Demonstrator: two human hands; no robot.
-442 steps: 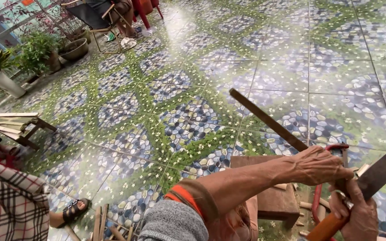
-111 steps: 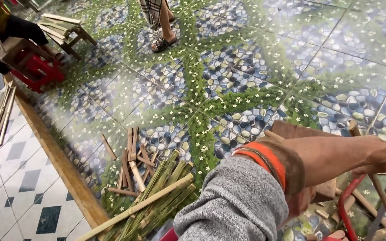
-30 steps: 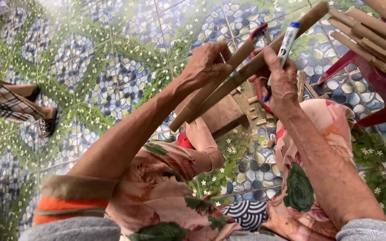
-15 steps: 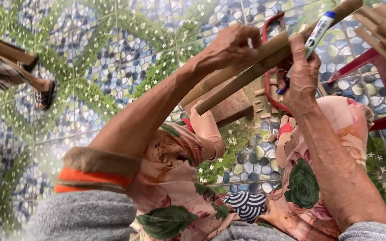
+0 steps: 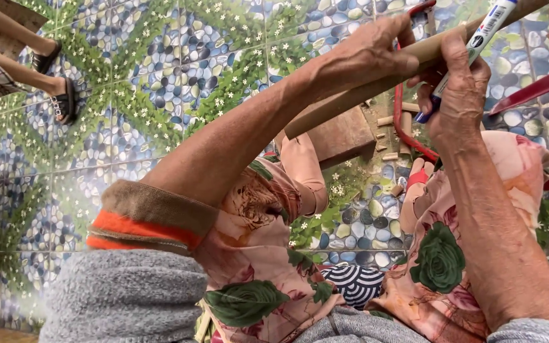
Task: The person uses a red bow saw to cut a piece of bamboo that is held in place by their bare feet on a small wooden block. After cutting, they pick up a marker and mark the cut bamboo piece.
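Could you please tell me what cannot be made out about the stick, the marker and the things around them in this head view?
- Stick: its far end runs off the top edge; the left hand covers its middle.
- Marker: the top edge cuts its upper end; the right hand hides most of its lower part.
- Red frame: arms hide most of it.
- Wooden block: partly behind the forearm.

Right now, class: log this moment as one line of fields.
left hand: grips bamboo stick | right hand: holds marker pen against stick | below: wooden block, pebble-pattern floor
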